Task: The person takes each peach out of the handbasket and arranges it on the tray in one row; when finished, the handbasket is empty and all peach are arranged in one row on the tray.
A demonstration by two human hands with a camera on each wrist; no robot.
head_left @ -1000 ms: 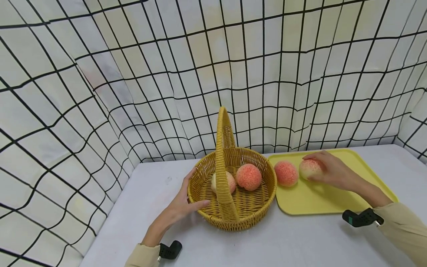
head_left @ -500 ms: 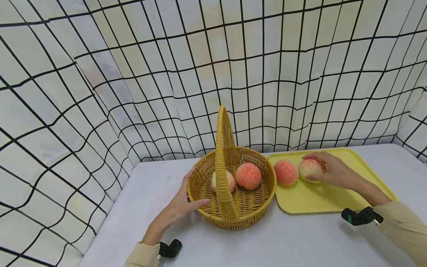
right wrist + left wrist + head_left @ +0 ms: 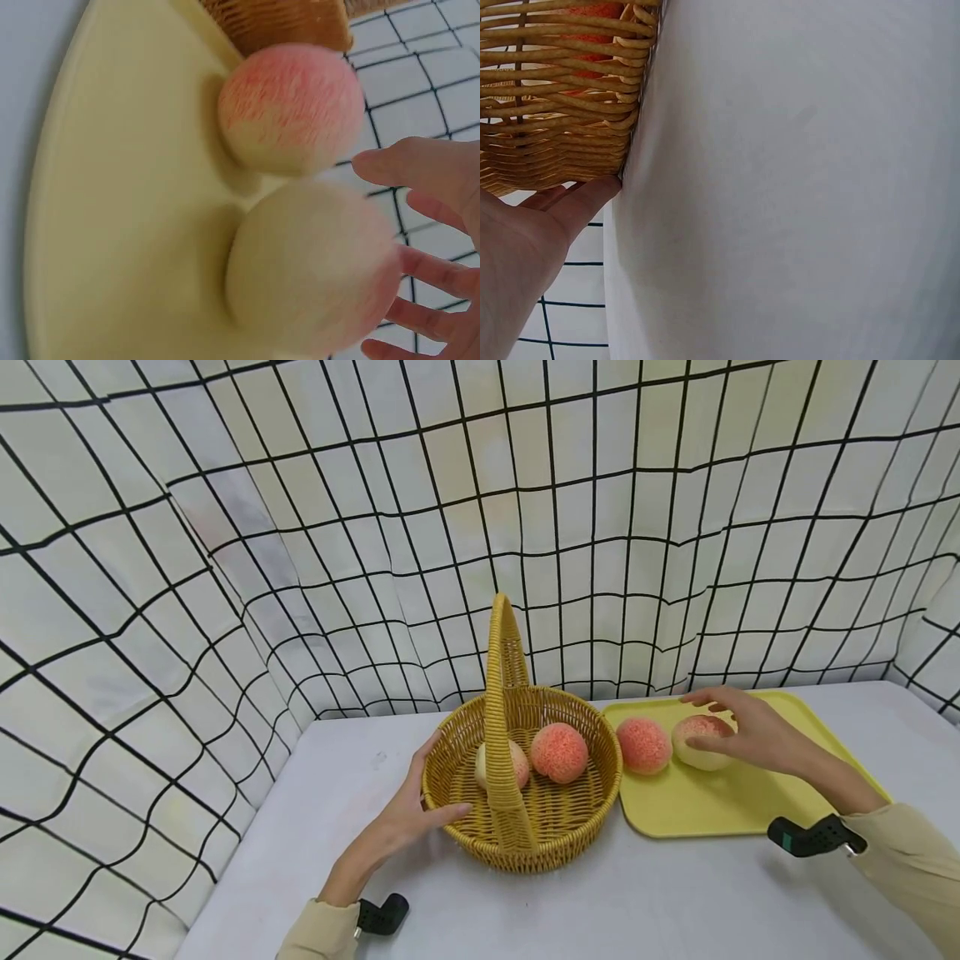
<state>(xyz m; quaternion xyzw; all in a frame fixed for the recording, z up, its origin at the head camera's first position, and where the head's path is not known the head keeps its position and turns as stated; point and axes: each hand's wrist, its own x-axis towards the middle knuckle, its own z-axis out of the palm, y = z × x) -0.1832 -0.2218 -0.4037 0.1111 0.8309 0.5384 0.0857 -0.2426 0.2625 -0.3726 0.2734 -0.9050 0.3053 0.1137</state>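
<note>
Our right hand [image 3: 765, 735], fingers loosely spread and ungripped, is at the outer peach [image 3: 311, 266], on the yellow tray [image 3: 720, 814] at 3 o'clock from the wicker basket [image 3: 525, 862]. For secure lifting, we should curl fingers and thumb evenly, avoiding the peach at 9 o'clock [image 3: 643, 746]. Our left hand [image 3: 405, 810], extended, steadies the basket.

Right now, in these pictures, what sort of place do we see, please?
Perhaps a small booth for recording handwork, though I cannot be sure: a black-gridded white backdrop rises behind and beside a white table, and two black wrist-worn devices are in view.
</note>
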